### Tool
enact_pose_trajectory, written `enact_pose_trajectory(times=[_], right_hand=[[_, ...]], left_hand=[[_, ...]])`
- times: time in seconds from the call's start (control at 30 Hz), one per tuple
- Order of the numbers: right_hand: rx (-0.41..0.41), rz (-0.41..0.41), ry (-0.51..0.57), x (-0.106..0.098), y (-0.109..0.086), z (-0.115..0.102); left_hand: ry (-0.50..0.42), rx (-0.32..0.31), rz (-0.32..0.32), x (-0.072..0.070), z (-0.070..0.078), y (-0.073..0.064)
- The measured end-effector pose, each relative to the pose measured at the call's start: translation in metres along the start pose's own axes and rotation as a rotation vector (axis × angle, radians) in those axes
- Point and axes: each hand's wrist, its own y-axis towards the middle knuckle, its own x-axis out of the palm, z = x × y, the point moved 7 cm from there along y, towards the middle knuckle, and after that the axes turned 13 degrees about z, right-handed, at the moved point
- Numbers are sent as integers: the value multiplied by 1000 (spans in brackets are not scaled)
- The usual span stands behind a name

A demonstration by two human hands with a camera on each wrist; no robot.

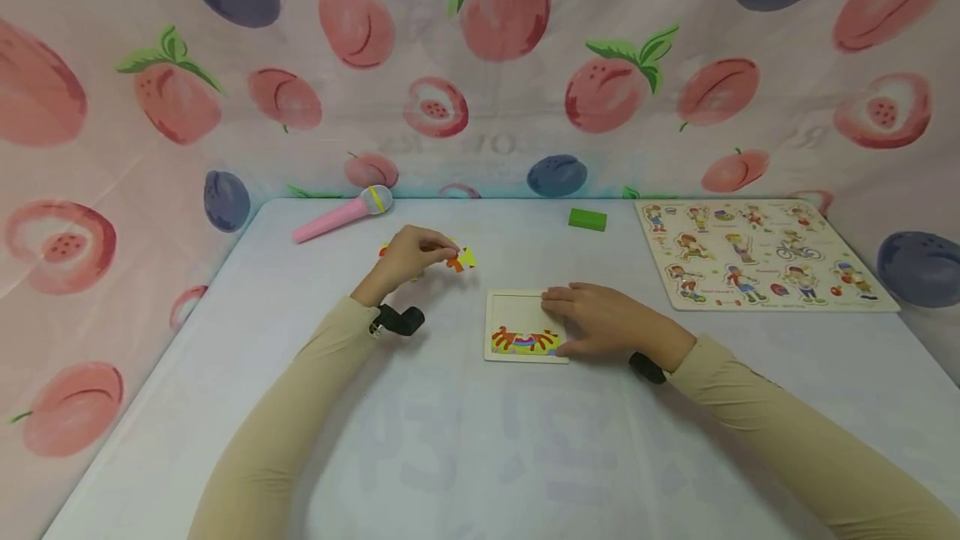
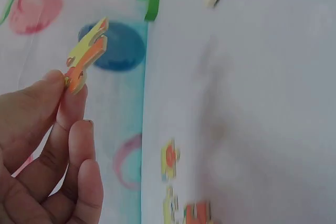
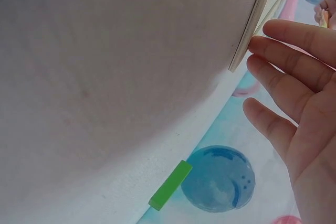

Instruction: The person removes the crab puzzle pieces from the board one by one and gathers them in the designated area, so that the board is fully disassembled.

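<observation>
My left hand (image 1: 414, 257) is raised to the left of a small wooden puzzle tray (image 1: 517, 310). Between thumb and fingertips it pinches a yellow and orange jigsaw piece (image 2: 86, 55), tilted in the left wrist view. Several loose jigsaw pieces (image 2: 168, 160) lie on the table below that hand, mostly hidden behind it in the head view. Fitted pieces (image 1: 525, 341) with orange legs and a rainbow stripe fill the tray's near part; its upper part shows bare wood. With fingers fairly straight, my right hand (image 1: 611, 322) rests at the tray's right edge.
A pink toy microphone (image 1: 333, 219) lies at the back left. A green block (image 1: 588, 219) sits near the back edge. To the right lies a large wooden board of figure pieces (image 1: 765, 252). Fruit-printed cloth (image 1: 495, 123) hangs behind the table.
</observation>
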Motion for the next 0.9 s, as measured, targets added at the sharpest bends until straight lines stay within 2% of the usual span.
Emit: enact_pose_trajectory(times=[0.13,0.27,0.4,0.6,0.77,0.9], right_hand=[[14,-5,7,0,-1,1],[18,-5,6,0,-2,1],[19,-3,6,1,-2,2],[16,-6,5,2,-1,2],[9,-4,-3,2,-1,1],[6,-8,-7,2,-1,1]], left_hand=[[-1,-47,43,-16,-14,4],[18,-93,50,-23,-27,7],[60,-141,22,-19,-40,10],[139,-168,-22,-9,-50,12],[186,-164,-28,-5,-52,15],[220,-130,-22,-5,-50,17]])
